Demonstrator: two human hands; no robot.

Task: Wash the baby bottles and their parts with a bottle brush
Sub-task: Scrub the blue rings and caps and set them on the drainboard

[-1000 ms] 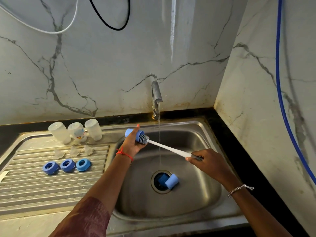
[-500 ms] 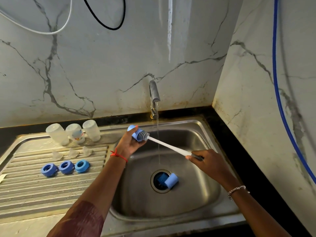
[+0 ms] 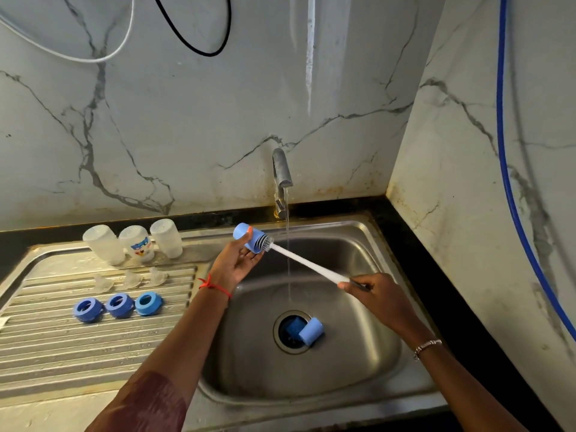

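The grey bristle head point(image 3: 265, 241) of the white-handled bottle brush point(image 3: 307, 265) is mostly buried in the light blue cylindrical cap point(image 3: 244, 237) that the left hand point(image 3: 237, 263) holds. The brush's dark handle end vanishes into the grip of the right hand point(image 3: 377, 294). A dark blue piece point(image 3: 289, 329) in the round steel drain point(image 3: 281, 346) lies half under a second light blue cap point(image 3: 311, 331). The cartoon print on the middle clear plastic bottle point(image 3: 137, 243) is too small to read.

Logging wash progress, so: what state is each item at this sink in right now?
Tap: running.
Bottle brush: handle pinched by right hand.
Held blue cap: gripped by left hand, brush head inside.
Other blue cap: on its side at the drain.
Three bottles: standing on drainboard.
Three blue rings: lying flat, unattached.
Three nipples: loose on drainboard.
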